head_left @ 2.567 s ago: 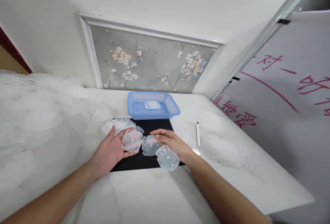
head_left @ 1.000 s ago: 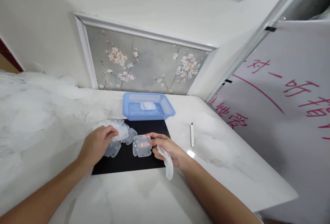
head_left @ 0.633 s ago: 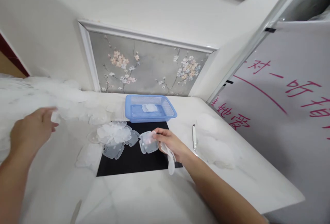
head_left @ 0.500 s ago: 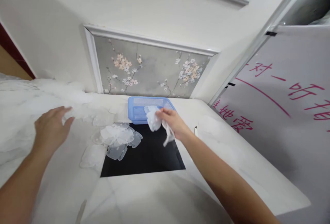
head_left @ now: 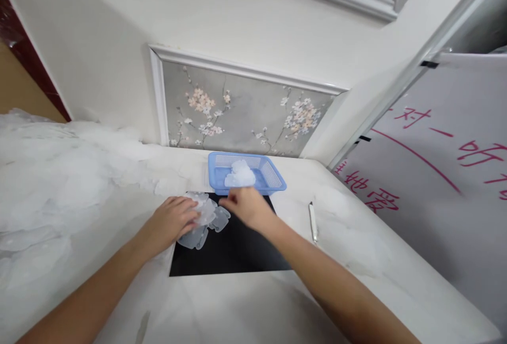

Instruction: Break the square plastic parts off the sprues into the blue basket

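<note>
My left hand (head_left: 172, 222) rests its slightly bent, parted fingers on a loose pile of translucent plastic pieces (head_left: 206, 209) with notched edges. The pile lies at the left part of a black mat (head_left: 233, 249). Over the mat's far right part is my right hand (head_left: 249, 206), its fingers curled with the thumb toward the pile. What that hand holds, if anything, is hidden. Just beyond it stands a blue plastic basket (head_left: 277, 185), where more whitish translucent pieces (head_left: 240, 174) lie.
A large heap of whitish translucent pieces (head_left: 79, 164) covers the left of the marble-patterned table (head_left: 222, 307). A white pen-like tool (head_left: 313, 222) lies right of the mat. The wall (head_left: 119, 27) rises behind the basket; a whiteboard (head_left: 435, 185) with red writing stands at right.
My left hand has moved right, from beside the heap onto the pile. My right hand has drawn back from the basket, and the pieces it held there now lie inside. The view has shifted slightly.
</note>
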The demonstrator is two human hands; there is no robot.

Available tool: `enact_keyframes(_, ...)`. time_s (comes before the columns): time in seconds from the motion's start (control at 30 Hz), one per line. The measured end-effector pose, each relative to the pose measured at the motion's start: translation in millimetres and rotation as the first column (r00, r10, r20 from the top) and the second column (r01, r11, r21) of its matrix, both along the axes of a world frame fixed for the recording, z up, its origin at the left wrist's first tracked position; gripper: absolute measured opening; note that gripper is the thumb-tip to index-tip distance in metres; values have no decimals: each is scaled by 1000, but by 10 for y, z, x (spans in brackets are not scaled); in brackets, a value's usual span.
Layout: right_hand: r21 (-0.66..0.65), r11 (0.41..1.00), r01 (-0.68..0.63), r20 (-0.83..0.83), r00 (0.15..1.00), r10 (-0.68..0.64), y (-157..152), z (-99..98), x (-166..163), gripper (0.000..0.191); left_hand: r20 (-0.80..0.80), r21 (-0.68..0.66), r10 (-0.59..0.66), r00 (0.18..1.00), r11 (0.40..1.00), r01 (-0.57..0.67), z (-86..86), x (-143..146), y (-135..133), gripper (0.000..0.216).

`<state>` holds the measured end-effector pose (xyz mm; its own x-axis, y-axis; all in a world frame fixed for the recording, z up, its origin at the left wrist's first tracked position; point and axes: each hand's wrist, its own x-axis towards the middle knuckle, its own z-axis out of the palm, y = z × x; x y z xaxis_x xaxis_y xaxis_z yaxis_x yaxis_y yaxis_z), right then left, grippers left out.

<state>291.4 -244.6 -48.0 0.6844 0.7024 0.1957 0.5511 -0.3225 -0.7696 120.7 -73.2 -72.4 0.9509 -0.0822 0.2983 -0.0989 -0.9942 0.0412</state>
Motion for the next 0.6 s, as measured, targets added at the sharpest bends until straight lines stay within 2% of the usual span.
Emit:
enact_keyframes(0.1,-22,997,-68,-28,997,67,-46,-301,-245,29,96,-32,-19,995,999,22,61,-22,11,18)
enact_keyframes(0.17,-4,994,-110,-100,989,109,-65,-419,-275,25,168,-170,50,985,985,-21,130,-50,-26,16)
enact_keyframes(0.2,4,992,-127,-134,983,127,-84,-450,-263,23,178,-297,123,976,953,-66,168,-65,-58,14)
enact_keyframes(0.23,29,990,-141,-183,973,144,-114,-467,-242,21,156,-454,204,966,884,-113,204,-79,-98,11)
enact_keyframes(0.27,80,986,-146,-258,953,162,-155,-474,-218,20,105,-622,268,958,769,-147,236,-89,-141,10)
enact_keyframes(0.33,244,962,-124,-463,856,228,-264,-471,-173,24,-35,-887,291,956,431,-164,277,-96,-227,13)
enact_keyframes(0.37,328,940,-96,-561,781,275,-324,-467,-154,29,-87,-954,250,964,258,-153,285,-93,-267,15)
enact_keyframes(0.4,397,916,-61,-637,700,323,-383,-462,-137,34,-116,-984,189,975,110,-138,285,-88,-302,16)
enact_keyframes(0.43,444,896,-31,-688,629,363,-437,-457,-121,37,-128,-992,122,984,-3,-129,279,-81,-335,18)
enact_keyframes(0.47,467,884,-14,-717,580,388,-483,-451,-106,38,-135,-988,62,989,-81,-130,269,-74,-365,21)
enact_keyframes(0.5,480,877,-3,-738,539,406,-521,-445,-90,37,-143,-982,18,990,-126,-139,257,-66,-393,23)
enact_keyframes(0.53,489,872,5,-758,497,422,-550,-437,-75,36,-159,-977,-7,987,-143,-158,245,-60,-420,23)
enact_keyframes(0.6,493,870,11,-793,418,444,-588,-420,-47,35,-221,-967,-21,975,-126,-222,222,-47,-470,20)
